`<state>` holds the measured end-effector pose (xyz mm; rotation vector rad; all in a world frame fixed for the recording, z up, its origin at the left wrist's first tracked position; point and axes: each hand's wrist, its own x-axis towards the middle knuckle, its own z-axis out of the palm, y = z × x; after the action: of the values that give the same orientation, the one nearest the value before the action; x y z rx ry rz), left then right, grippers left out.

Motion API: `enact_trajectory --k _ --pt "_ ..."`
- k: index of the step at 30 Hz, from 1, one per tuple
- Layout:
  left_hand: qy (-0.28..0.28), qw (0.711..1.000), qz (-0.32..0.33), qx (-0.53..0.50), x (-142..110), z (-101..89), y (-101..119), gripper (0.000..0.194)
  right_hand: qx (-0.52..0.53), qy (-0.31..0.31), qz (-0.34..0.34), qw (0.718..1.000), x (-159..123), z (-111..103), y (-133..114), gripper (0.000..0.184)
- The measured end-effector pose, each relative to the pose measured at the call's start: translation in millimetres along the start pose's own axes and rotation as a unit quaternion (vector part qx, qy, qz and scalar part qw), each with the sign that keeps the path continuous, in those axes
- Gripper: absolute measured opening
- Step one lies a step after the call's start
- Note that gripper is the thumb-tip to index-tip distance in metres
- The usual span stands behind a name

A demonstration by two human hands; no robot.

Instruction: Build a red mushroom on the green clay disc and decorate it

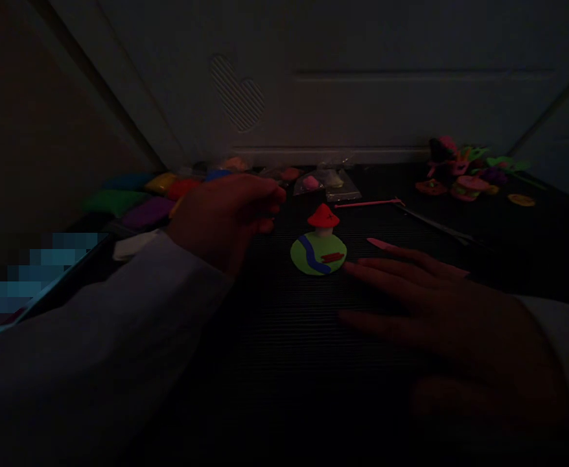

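In the dim light, a green clay disc [300,258] lies on the dark table, with a wavy blue strip and a small brown-red patch on it. A clay mushroom house with a red cone cap [323,216] and pale stem stands upright at its back edge. My right hand [440,305] is open, fingers stretched out, a fingertip at or very near the disc's right edge. A pink pointed clay tool [379,244] lies partly behind those fingers. Left of the disc, my left hand [226,217] hovers loosely curled, thumb and fingers apart, nothing visible in it.
Coloured clay packs [114,202] crowd the back left, with small clear bags [341,185] at the back middle. A thin pink stick [367,203] and metal tweezers [435,224] lie behind my right hand. Several clay figures [469,187] stand at the back right. A panelled wall [386,110] rises behind.
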<state>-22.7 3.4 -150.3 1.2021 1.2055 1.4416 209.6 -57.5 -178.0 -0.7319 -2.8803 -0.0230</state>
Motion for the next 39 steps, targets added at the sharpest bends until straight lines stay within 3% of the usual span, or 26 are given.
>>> enact_trajectory --k 18,22,26,31,39 --pt "0.003 1.0 0.002 0.027 1 -5.7 -2 0.001 0.002 0.02 0.023 1.0 1 2 -3 0.064" --pt "-0.018 1.0 0.009 0.023 3 -10.2 -6 0.004 0.022 0.024 -0.015 0.999 1 3 -1 0.064" --pt "-0.01 1.0 0.011 0.027 2 -8.4 -6 0.002 -0.009 0.012 0.022 1.0 0 1 -2 0.059" --pt "0.016 1.0 -0.004 0.026 1 -4.7 0 0.003 -0.003 0.009 0.006 1.0 1 1 -3 0.059" --pt "-0.004 1.0 0.01 0.023 -1 -3.2 -2 0.005 0.046 0.065 0.067 0.995 2 -1 10 0.048"
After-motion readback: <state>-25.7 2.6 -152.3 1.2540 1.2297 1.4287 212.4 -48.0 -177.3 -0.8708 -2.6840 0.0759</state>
